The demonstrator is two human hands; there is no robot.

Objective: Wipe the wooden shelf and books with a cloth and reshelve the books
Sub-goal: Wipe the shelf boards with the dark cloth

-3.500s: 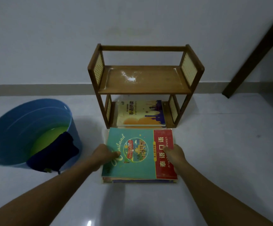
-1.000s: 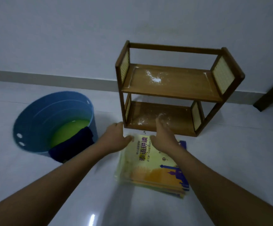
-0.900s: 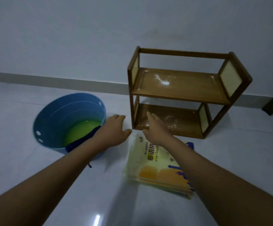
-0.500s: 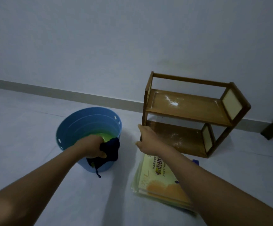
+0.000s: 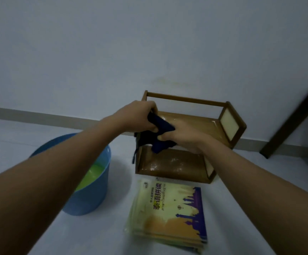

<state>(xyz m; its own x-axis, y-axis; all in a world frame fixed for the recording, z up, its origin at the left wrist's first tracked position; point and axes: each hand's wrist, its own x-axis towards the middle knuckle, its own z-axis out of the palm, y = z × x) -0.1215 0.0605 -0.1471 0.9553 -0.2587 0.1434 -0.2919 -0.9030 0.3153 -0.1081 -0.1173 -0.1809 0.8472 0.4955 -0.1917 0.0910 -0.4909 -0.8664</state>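
A small two-tier wooden shelf (image 5: 221, 105) stands on the floor against the wall, with white dust on its lower board (image 5: 169, 162). Both my hands hold a dark blue cloth (image 5: 158, 137) in front of the shelf's left end. My left hand (image 5: 138, 118) grips its upper part, and my right hand (image 5: 182, 135) grips its lower part. A loose strand of the cloth hangs down by the shelf's left post. A stack of books (image 5: 169, 212), topped by a yellow and purple cover, lies flat on the floor in front of the shelf.
A blue bucket (image 5: 94, 184) with green liquid stands on the floor left of the books, under my left forearm. A dark furniture leg (image 5: 289, 124) slants down at the far right. Pale floor surrounds the books.
My left hand lifted the cloth out of the bucket and carried it right to the shelf. My right hand came up and took hold of the cloth too.
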